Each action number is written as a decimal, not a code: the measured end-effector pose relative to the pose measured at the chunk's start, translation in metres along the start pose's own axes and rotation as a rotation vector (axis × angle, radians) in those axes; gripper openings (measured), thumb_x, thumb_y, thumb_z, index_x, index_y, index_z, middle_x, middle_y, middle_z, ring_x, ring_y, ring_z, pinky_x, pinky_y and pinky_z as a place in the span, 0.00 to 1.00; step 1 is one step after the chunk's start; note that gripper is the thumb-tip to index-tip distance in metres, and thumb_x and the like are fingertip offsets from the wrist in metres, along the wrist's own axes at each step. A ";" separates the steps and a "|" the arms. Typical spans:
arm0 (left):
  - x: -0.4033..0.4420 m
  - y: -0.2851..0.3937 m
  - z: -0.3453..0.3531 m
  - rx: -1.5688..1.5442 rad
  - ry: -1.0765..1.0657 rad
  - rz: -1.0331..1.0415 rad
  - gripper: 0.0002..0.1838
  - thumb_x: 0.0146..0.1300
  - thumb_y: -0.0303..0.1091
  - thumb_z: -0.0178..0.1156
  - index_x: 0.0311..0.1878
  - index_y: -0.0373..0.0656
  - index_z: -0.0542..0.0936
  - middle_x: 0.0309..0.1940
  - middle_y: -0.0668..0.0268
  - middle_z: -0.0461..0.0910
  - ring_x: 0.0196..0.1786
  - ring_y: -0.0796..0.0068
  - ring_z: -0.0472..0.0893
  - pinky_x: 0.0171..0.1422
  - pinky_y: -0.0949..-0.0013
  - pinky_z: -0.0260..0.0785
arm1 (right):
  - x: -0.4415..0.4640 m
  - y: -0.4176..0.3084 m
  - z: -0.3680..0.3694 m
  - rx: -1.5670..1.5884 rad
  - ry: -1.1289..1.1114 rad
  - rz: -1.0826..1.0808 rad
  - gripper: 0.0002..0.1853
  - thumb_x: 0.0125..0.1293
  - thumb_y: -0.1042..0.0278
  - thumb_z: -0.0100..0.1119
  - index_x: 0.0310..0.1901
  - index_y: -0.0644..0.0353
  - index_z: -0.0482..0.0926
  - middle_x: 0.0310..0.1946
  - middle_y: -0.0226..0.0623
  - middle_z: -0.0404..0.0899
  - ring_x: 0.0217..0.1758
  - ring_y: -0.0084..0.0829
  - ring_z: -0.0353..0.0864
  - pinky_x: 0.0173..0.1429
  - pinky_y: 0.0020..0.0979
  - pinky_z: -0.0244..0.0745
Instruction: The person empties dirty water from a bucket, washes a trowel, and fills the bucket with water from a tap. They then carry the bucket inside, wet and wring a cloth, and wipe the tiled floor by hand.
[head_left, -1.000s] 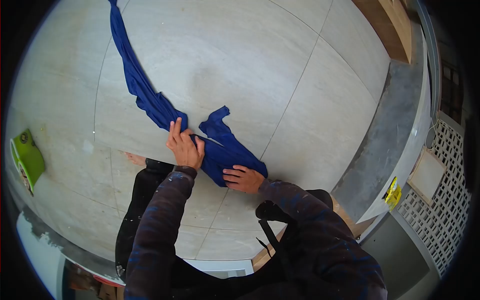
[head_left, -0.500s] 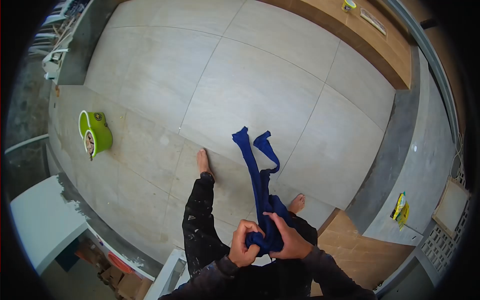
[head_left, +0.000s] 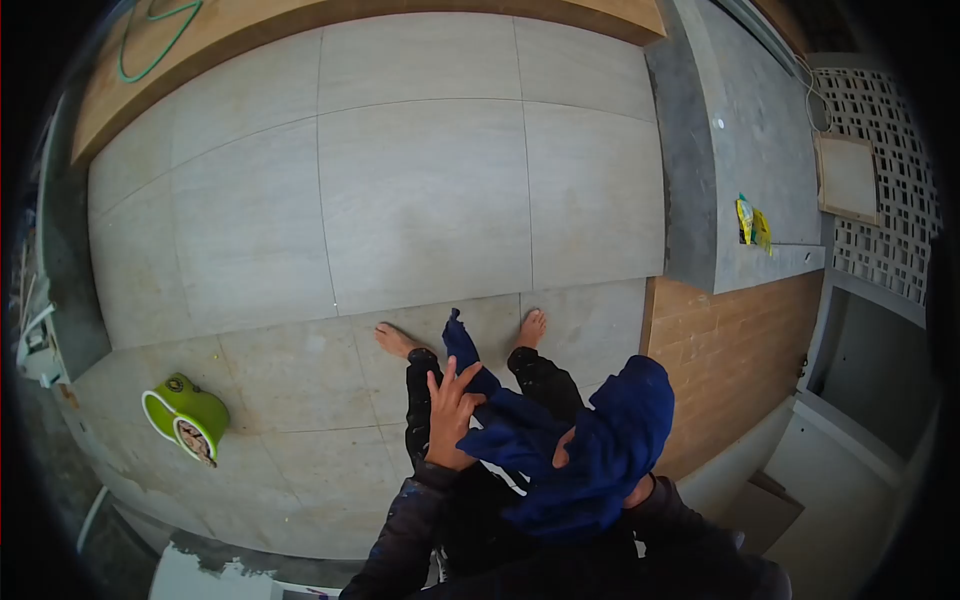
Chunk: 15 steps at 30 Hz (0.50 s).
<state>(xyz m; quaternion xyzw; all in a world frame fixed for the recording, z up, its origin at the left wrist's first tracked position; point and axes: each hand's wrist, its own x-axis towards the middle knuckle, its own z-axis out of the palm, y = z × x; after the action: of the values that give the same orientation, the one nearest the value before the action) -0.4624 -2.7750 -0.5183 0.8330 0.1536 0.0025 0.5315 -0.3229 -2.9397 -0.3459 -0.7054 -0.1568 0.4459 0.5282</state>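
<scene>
A dark blue cloth (head_left: 590, 470), bunched and folded, hangs in front of my body. One narrow end of it dangles down between my feet. My left hand (head_left: 450, 415) is at the left edge of the cloth with its fingers spread, some of them against the fabric. The cloth covers most of my right hand (head_left: 563, 450); only a bit of a finger and the wrist show. A thick lobe of fabric is bundled over that hand, which holds it up.
A green mop bucket (head_left: 205, 415) with a white rim stands on the tiled floor (head_left: 420, 200) to the left. On the grey ledge (head_left: 765, 170) at right lies a yellow packet (head_left: 752, 225). A green hose (head_left: 160, 45) rests on the wood-look step at the far left.
The cloth has gone from a twisted bundle between both hands to a looser drape over my right hand. My left hand has opened and moved up and left. The view has turned right.
</scene>
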 end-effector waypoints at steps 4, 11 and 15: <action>0.006 -0.062 0.036 -0.065 0.059 -0.393 0.13 0.50 0.20 0.63 0.38 0.42 0.71 0.37 0.62 0.79 0.58 0.53 0.77 0.69 0.43 0.58 | -0.012 0.030 -0.041 0.470 0.325 0.020 0.28 0.63 0.62 0.67 0.62 0.60 0.69 0.50 0.45 0.78 0.53 0.36 0.79 0.58 0.38 0.75; 0.105 -0.055 0.078 -0.176 0.102 -0.363 0.15 0.53 0.21 0.68 0.39 0.39 0.70 0.35 0.63 0.75 0.40 0.77 0.74 0.47 0.70 0.69 | 0.055 0.287 -0.152 0.847 0.957 0.086 0.16 0.64 0.76 0.53 0.54 0.63 0.76 0.45 0.29 0.80 0.48 0.23 0.78 0.57 0.28 0.72; 0.183 -0.063 0.164 0.021 -0.125 -0.144 0.18 0.51 0.22 0.70 0.40 0.39 0.70 0.35 0.65 0.75 0.39 0.77 0.75 0.47 0.72 0.69 | 0.139 0.435 -0.202 1.088 1.182 0.028 0.13 0.65 0.72 0.52 0.51 0.61 0.76 0.42 0.26 0.78 0.47 0.23 0.76 0.56 0.29 0.72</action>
<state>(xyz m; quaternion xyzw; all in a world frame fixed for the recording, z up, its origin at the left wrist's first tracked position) -0.2767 -2.8480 -0.6749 0.8238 0.1796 -0.0896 0.5302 -0.1936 -3.1366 -0.7864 -0.4705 0.3971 0.0191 0.7877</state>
